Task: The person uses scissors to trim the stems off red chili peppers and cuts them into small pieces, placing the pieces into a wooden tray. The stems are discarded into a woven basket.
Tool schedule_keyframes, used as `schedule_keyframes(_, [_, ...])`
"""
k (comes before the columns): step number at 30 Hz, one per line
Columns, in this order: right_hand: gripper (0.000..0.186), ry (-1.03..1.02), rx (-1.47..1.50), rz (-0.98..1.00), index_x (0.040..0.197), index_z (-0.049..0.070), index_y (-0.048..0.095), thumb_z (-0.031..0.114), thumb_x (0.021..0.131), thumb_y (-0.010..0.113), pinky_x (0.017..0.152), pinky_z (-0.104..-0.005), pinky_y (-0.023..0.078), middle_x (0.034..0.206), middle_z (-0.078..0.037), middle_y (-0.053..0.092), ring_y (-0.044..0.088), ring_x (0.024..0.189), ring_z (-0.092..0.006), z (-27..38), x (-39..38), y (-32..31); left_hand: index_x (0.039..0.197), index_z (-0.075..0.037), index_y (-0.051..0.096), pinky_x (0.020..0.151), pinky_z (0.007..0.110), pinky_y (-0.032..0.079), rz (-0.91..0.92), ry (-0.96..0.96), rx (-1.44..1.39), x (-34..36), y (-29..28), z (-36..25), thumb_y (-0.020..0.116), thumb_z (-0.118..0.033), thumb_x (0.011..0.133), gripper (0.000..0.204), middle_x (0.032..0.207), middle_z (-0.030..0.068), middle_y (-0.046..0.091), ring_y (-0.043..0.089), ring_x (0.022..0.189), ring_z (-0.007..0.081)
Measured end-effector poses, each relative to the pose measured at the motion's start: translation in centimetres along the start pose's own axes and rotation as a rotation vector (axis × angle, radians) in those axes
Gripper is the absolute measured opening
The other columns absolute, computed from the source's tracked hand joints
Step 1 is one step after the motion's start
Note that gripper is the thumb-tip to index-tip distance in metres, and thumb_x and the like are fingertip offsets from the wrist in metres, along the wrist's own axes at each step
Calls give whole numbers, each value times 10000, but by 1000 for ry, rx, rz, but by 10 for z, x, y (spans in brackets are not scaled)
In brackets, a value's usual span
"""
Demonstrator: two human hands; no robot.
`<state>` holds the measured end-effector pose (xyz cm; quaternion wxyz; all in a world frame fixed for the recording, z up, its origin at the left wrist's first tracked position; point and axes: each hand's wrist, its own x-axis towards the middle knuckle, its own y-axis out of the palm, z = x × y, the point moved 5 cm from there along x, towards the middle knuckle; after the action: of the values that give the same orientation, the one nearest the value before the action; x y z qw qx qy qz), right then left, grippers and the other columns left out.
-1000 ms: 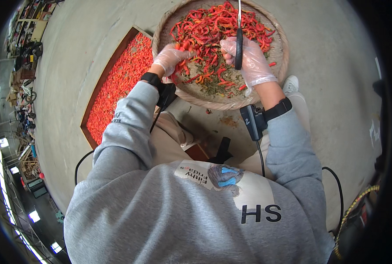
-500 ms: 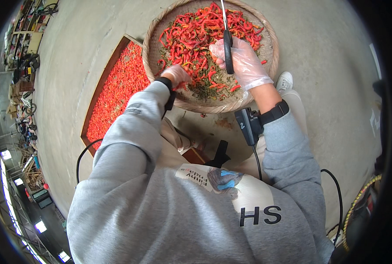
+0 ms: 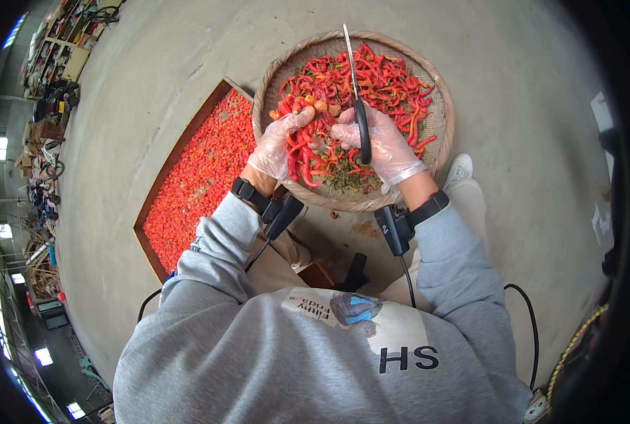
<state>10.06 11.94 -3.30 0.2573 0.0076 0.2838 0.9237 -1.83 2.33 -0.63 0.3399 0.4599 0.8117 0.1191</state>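
Observation:
A round woven basket [image 3: 445, 127] holds a loose heap of long red chillies [image 3: 375, 71] with green stalks and debris. Over its near left part my left hand [image 3: 277, 143] in a clear plastic glove is closed on a bunch of red and orange chillies [image 3: 304, 159], some hanging from it. My right hand [image 3: 389, 148], gloved too, grips scissors with black handles [image 3: 364, 131], their metal blades upright in the view. The fingertips of my right hand are against or very close to the bunch in my left.
Left of the basket lies a wooden tray [image 3: 145, 200] full of chopped red pieces [image 3: 198, 173]. Shelving and piled clutter [image 3: 50, 63] line the far left. My shoe [image 3: 460, 168] is right of the basket on the concrete floor. A black cable [image 3: 534, 332] hangs at lower right.
My left hand, low and blurred at the basket's edge half a second ago, is raised beside my right hand, gripping the bunch. The basket and tray appear lower and further right as the view shifts.

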Motion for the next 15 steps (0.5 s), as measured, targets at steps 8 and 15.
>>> schedule_keyframes(8, [202, -115, 106, -74, 987, 41, 556, 81, 832, 678, 662, -257, 501, 887, -74, 644, 638, 756, -144, 6, 2, -7, 1136, -49, 582, 560, 305, 531, 2, 21, -74, 11, -6, 4, 609, -209, 894, 292, 798, 61, 647, 573, 545, 140])
schedule_keyframes(15, [198, -166, 45, -151, 994, 43, 563, 68, 831, 673, 639, -261, 499, 834, -52, 620, 612, 720, -131, 6, 4, -11, 1122, -23, 588, 612, 306, 557, 110, 72, -10, 13, 1, 6, 630, -147, 875, 279, 976, 84, 668, 647, 730, 166])
